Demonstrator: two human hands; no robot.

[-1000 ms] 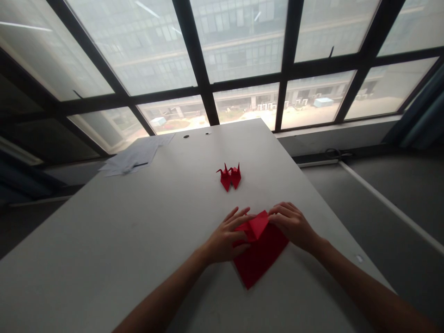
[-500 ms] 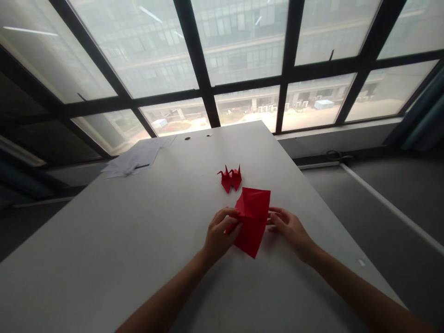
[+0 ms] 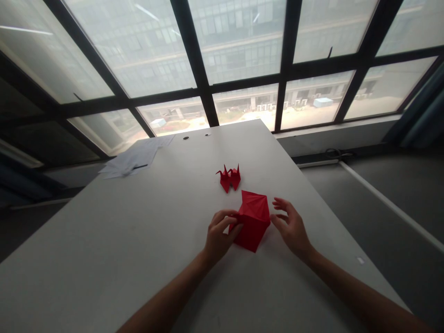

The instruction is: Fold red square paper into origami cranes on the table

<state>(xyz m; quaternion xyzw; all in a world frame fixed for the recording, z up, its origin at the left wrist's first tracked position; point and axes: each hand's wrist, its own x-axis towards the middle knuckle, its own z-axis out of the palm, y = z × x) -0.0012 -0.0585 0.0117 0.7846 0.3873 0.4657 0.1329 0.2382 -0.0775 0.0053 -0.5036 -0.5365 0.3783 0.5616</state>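
Observation:
A partly folded sheet of red paper [image 3: 254, 219] lies on the white table [image 3: 138, 240], creased and a little raised at its far end. My left hand [image 3: 220, 236] pinches its left edge with curled fingers. My right hand [image 3: 290, 226] hovers just right of the paper, fingers spread, touching nothing that I can see. Two small finished red paper cranes [image 3: 229, 176] stand close together a short way beyond the sheet.
A loose pile of white papers [image 3: 133, 157] with a dark pen lies at the table's far left corner. Two small round holes [image 3: 196, 136] mark the far edge. Beyond the table are large dark-framed windows; the right edge drops to a grey floor.
The red sheet was flipped and turned from a flat diamond under both hands to a shorter folded shape. My right hand has let go and drawn off to the right.

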